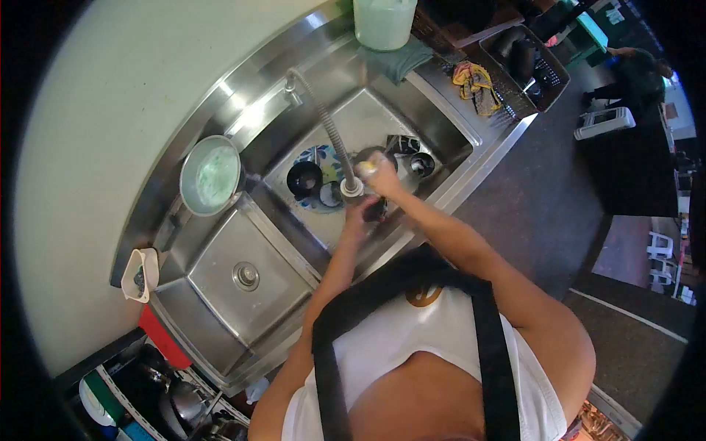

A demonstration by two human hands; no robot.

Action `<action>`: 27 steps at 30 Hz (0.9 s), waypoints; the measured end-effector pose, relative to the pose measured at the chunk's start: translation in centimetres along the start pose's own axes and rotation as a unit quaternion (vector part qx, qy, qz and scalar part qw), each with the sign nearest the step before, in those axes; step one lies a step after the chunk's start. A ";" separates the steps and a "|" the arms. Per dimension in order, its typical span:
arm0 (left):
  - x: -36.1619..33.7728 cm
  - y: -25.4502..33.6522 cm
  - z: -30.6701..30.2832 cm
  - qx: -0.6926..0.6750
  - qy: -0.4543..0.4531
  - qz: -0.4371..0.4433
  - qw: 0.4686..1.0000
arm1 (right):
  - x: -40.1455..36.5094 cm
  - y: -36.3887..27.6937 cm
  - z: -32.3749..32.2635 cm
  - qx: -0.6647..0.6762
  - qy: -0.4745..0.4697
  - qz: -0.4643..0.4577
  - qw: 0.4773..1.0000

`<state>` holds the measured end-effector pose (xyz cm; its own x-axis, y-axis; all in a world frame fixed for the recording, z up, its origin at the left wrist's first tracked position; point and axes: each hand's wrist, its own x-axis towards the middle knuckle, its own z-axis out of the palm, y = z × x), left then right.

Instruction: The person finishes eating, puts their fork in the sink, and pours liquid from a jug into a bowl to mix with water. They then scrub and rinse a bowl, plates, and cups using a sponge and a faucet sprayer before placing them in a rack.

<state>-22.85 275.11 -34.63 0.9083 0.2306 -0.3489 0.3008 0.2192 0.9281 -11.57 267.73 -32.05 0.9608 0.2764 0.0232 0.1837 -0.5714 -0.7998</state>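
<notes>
Both of my hands are over the right-hand sink basin [301, 220]. My right hand [382, 178] is closed on a small yellowish sponge [367, 168], just above a dark round dish partly hidden behind it. Close by on the left, my left hand [359, 213] curls beside a dark object [376, 210]; blur hides what its fingers grip. The flexible faucet hose [329, 121] hangs down to its spout [351, 187] between them. In the basin lie a black bowl [304, 178], a blue-and-white patterned plate [323, 156], a small pale bowl [331, 194] and a dark cup [421, 165].
A metal bowl of greenish suds [218, 173] stands on the back ledge, near a beige container [140, 275]. The left basin [228, 294] has a drain. At the far end are a white bucket [384, 22], a cloth [476, 84] and a dish rack [548, 77]. A person [638, 77] is beyond.
</notes>
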 end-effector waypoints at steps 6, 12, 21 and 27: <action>-0.7 -1.0 -0.7 -0.668 -0.198 -0.186 0.693 | 1.1 2.0 0.0 0.126 -0.090 0.123 0.980; 2.0 -2.4 -4.4 -0.339 -0.068 -0.232 0.909 | 3.0 4.2 1.9 -0.025 -0.188 0.162 0.968; 7.9 -6.8 -7.2 -0.347 0.059 -0.266 0.897 | -3.6 3.3 0.5 -0.254 -0.167 -0.440 0.845; 8.5 -6.5 -4.6 -0.425 0.046 -0.083 0.900 | -2.3 3.1 2.8 -0.285 -0.461 -0.213 0.813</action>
<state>-18.48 279.99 -44.25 0.8321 0.1968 -0.5185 0.0635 0.8950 0.4416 -13.80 267.47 -36.21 0.2700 0.8542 -0.4443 0.7774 -0.4656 -0.4229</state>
